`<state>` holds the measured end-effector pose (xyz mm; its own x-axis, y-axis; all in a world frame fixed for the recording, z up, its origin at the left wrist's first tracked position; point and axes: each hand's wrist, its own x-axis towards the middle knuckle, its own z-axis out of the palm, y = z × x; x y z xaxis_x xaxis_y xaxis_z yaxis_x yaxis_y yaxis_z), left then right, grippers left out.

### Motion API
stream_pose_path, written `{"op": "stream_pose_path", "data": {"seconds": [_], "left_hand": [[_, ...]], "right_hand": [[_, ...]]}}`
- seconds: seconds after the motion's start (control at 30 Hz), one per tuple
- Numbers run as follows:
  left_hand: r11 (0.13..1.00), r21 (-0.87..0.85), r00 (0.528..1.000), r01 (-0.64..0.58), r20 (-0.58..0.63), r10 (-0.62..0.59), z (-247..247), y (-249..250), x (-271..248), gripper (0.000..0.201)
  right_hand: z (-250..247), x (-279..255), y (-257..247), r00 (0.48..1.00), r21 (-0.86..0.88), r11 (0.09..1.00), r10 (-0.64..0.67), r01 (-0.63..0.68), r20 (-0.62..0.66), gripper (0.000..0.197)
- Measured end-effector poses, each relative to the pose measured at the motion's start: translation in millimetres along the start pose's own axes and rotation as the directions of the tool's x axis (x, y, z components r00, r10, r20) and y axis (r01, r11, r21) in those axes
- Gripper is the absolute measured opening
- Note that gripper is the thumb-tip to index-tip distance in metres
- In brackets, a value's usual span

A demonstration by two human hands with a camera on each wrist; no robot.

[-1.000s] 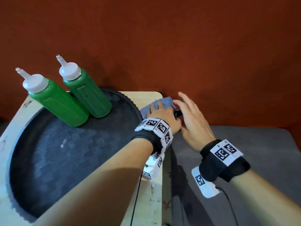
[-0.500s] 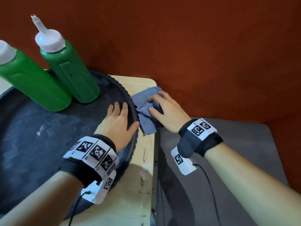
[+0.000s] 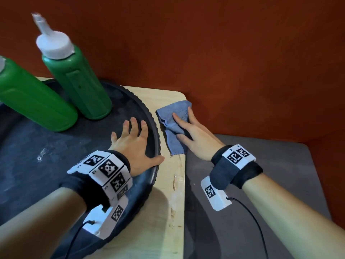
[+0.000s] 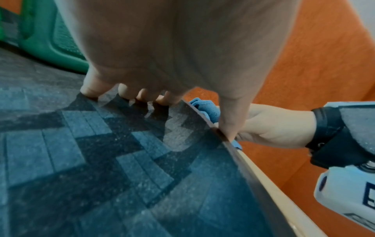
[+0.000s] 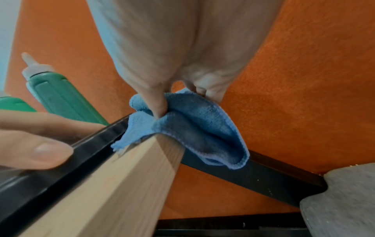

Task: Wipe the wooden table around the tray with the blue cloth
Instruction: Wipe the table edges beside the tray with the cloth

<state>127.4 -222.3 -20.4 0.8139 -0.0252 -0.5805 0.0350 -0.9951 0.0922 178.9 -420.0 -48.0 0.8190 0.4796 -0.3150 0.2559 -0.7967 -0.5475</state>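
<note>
The blue cloth [image 3: 172, 126] lies bunched on the wooden table's [image 3: 168, 206] far right corner, just right of the round black tray [image 3: 56, 165]. My right hand [image 3: 186, 126] holds it from above, thumb and fingers pinching its folds. In the right wrist view the cloth [image 5: 194, 121] droops over the table [image 5: 121, 184] edge with my thumb dug into it. My left hand [image 3: 136, 141] rests flat and open on the tray floor, thumb hooked over the rim. The left wrist view shows its fingertips [image 4: 142, 96] on the tray [image 4: 121, 168].
Two green squeeze bottles with white nozzle caps [image 3: 80, 81] [image 3: 31, 103] stand on the tray's far left. Only a narrow strip of wood runs between the tray rim and the table's right edge. A lower grey surface [image 3: 270, 184] adjoins on the right; a red wall stands behind.
A second ago my left hand was on the cloth; it has since moved onto the tray. My right hand took over the cloth and holds it at the corner.
</note>
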Motion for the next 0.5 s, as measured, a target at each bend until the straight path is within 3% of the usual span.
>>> {"op": "stream_pose_path", "data": {"seconds": [0.27, 0.5], "left_hand": [[1.000, -0.012, 1.000, -0.023, -0.020, 0.023, 1, -6, 1, 0.113], [1.000, -0.018, 1.000, -0.023, 0.009, 0.023, -6, -5, 0, 0.113]], "right_hand": [[-2, 28, 0, 0.998, -0.029, 0.999, 0.021, -0.023, -0.063, 0.058], [10, 9, -4, 0.994, -0.095, 0.995, -0.048, 0.038, -0.098, 0.060]]}}
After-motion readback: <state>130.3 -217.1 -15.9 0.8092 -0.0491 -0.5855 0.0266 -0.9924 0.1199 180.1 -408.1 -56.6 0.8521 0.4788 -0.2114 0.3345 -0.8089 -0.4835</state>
